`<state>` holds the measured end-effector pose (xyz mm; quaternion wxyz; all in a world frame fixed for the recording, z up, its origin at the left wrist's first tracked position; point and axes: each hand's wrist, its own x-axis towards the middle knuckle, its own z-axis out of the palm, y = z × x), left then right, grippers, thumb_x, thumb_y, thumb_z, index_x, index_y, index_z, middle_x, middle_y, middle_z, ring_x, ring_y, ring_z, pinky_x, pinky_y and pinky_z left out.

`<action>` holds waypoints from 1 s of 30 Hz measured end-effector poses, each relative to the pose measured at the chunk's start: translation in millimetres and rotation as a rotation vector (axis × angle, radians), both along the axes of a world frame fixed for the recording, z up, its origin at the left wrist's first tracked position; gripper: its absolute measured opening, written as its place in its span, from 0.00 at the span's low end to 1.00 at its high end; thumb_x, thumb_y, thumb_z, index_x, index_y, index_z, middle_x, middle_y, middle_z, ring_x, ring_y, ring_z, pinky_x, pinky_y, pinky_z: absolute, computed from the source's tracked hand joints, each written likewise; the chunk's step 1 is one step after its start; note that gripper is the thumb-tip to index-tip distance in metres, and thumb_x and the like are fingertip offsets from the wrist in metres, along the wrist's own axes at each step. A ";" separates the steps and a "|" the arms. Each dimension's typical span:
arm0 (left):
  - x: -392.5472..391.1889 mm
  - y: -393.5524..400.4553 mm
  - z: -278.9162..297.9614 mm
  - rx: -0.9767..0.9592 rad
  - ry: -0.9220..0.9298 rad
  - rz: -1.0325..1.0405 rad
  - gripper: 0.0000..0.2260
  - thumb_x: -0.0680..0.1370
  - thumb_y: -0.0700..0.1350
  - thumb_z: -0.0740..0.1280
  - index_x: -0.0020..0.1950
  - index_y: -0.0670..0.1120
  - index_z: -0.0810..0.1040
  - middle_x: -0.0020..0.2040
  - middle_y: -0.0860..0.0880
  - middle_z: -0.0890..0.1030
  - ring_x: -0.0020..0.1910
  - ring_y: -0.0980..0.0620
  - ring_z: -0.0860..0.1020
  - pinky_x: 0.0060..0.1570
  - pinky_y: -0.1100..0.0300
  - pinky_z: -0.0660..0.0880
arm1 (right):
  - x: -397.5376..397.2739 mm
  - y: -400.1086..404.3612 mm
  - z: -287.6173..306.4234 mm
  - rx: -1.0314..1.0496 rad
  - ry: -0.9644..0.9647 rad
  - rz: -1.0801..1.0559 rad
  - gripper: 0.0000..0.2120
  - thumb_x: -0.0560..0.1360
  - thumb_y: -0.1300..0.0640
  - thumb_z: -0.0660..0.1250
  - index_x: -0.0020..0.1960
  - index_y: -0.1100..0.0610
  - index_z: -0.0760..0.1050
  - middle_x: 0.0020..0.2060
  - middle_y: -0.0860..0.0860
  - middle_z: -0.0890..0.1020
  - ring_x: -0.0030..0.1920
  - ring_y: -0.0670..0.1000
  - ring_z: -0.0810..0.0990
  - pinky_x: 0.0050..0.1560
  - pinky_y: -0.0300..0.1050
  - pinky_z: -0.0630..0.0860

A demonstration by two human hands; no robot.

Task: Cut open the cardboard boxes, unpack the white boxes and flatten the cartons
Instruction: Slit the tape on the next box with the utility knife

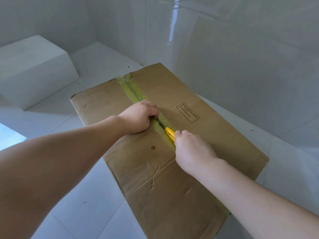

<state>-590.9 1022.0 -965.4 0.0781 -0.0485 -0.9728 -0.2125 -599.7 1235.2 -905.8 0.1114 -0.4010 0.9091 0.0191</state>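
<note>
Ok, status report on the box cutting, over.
Right hand grips yellow cutter on the tape seam. Left hand curled at the seam on the cardboard box. Flaps not yet open. Nothing in the way.

place: bare tiled room, storage-like | evidence: glossy white wall tiles (241,57); pale tiled floor (96,195); large white box (34,71)

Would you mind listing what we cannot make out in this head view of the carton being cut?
- Blade of the yellow cutter: hidden in the taped seam and behind the right hand.
- Left hand fingertips: curled into the seam.
- Carton contents: the flaps cover them.
- Printed label: text too small.
- Carton's near corner: cut off by the bottom edge.
</note>
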 end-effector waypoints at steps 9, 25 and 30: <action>0.7 -1.6 -5.4 0.023 0.001 0.017 0.19 0.63 0.35 0.51 0.43 0.42 0.79 0.45 0.46 0.78 0.48 0.45 0.72 0.50 0.53 0.73 | 2.2 4.9 -7.6 -0.010 0.009 -0.008 0.11 0.80 0.61 0.55 0.61 0.57 0.67 0.51 0.52 0.74 0.44 0.54 0.79 0.35 0.43 0.68; -3.8 4.2 -0.3 0.015 -0.079 -0.020 0.17 0.63 0.34 0.53 0.42 0.42 0.79 0.44 0.47 0.77 0.48 0.45 0.73 0.50 0.49 0.74 | 2.4 24.1 -6.5 0.014 0.029 -0.002 0.12 0.80 0.61 0.55 0.62 0.57 0.67 0.53 0.51 0.72 0.48 0.54 0.79 0.37 0.44 0.66; 0.9 12.4 -2.3 0.005 -0.070 -0.046 0.20 0.62 0.35 0.51 0.43 0.41 0.80 0.45 0.47 0.78 0.49 0.45 0.74 0.50 0.50 0.75 | 3.7 38.7 -8.5 -0.005 -0.007 -0.027 0.12 0.80 0.60 0.55 0.63 0.56 0.66 0.52 0.51 0.72 0.47 0.54 0.79 0.36 0.44 0.67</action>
